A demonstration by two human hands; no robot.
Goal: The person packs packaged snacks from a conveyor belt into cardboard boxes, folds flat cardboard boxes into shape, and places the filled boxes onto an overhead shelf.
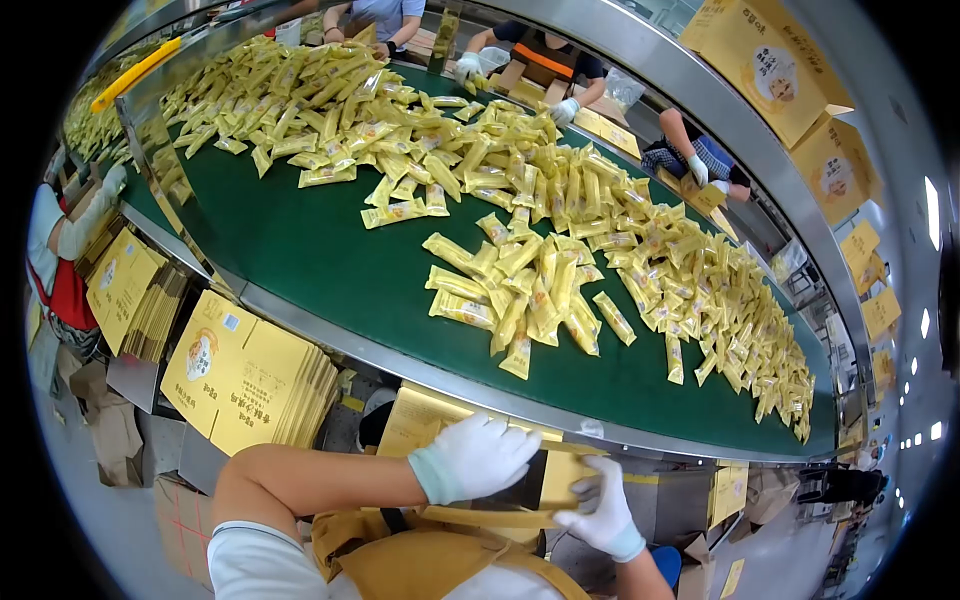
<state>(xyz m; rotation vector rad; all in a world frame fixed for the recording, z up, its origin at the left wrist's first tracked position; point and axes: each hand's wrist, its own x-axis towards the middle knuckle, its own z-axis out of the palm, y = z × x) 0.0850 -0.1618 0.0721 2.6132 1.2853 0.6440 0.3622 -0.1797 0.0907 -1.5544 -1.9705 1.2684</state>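
Step in hand is looking like box setup: the box (pixel 566 480) is sitting between the hands at the wearer's front, near side of the belt (pixel 315 290), mouth facing up, flaps standing out. Left hand (pixel 476 460), gloved, is hovering or resting over the box's left part, fingers bent and bunched fairly narrow; can't tell if it's pinching a flap. Right hand (pixel 605 510), also gloved, is cupping the box's right end, thumb and fingers standing apart; can't tell if it's actually clamping the wall. Box interior is showing dark past the left fingers; contents not readable. Packs (pixel 545 280) are lying loose on the belt beyond, well apart from both hands. Flat cartons (pixel 255 375) are leaning in a stack to the left, below the belt edge. Across the belt, co-workers' gloved hands (pixel 565 111) are working near other boxes. Judging from this, next move is calling for the right hand steadying the wall and the left hand getting the flaps clear of the mouth.
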